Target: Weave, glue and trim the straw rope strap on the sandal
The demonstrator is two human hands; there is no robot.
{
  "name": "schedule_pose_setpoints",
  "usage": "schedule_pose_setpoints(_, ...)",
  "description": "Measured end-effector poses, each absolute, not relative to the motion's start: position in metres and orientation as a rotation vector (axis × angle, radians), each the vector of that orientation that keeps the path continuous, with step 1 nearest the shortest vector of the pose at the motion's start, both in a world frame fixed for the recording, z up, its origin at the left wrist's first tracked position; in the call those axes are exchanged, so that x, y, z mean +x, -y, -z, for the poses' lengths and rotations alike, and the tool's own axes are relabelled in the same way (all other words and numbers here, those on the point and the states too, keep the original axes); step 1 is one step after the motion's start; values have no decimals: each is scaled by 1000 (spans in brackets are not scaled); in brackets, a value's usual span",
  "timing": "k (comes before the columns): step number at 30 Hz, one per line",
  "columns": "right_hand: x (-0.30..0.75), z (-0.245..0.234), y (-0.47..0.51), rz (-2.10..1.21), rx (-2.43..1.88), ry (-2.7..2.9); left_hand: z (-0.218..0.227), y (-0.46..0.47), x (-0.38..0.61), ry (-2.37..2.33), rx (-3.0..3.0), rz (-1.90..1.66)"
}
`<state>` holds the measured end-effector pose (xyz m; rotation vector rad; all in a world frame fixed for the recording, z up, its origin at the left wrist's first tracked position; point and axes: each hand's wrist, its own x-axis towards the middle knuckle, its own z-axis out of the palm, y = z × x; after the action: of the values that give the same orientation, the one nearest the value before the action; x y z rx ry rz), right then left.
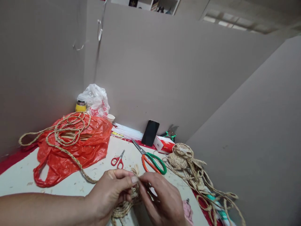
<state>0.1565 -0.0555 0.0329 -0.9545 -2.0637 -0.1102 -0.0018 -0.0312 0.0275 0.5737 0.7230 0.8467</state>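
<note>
My left hand (109, 193) pinches thumb against forefinger on pale straw strands (135, 169), whose frayed ends poke up past the fingertips. Close against it, my right hand (163, 196) has its fingers closed on the same strands. Below both hands hangs a coiled, woven straw piece (122, 209), partly hidden by them. A braided straw rope (78, 163) runs from behind my left hand to loose loops on a red plastic bag (94, 153). Small red-handled scissors (118, 160) and larger scissors with green and orange handles (151, 161) lie just beyond the hands.
A dark phone (150, 133) leans against the wall beside a red-and-white box (164, 144) and green-handled pruners (170, 133). Braided straw coils (180, 157) trail off the table's right side. A yellow jar (81, 106) and white plastic bag (96, 99) stand back left.
</note>
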Motion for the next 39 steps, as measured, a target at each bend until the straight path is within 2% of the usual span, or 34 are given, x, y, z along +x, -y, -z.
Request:
schedule_pose_setpoints(6,153,-36,58,-28,-924,2011,-32,27,-2,-680,529,-875)
schedule_pose_setpoints(12,163,-38,58,10,-887,1997,-34,22,-4,-725,583,-901)
schedule_pose_setpoints(20,233,-53,37,317,-1314,1561,-32,12,-6,-768,616,-908)
schedule_pose_setpoints(24,247,-61,26,519,-1561,1812,-28,12,-5,-741,685,-889)
schedule_pose_setpoints(26,228,-61,33,298,-1485,1814,-26,13,-5,-745,739,-869)
schedule_pose_setpoints(29,189,-56,48,-267,-1397,1820,-26,15,-5,-744,826,-862)
schedule_pose_setpoints(30,180,-54,50,-323,-1389,1818,-27,15,-5,-744,853,-864)
schedule_pose_setpoints(35,179,-43,42,-22,-1403,1877,-28,14,-7,-774,1024,-896)
schedule_pose_setpoints(39,176,-47,44,-199,-1344,1772,-26,13,-8,-775,1197,-955)
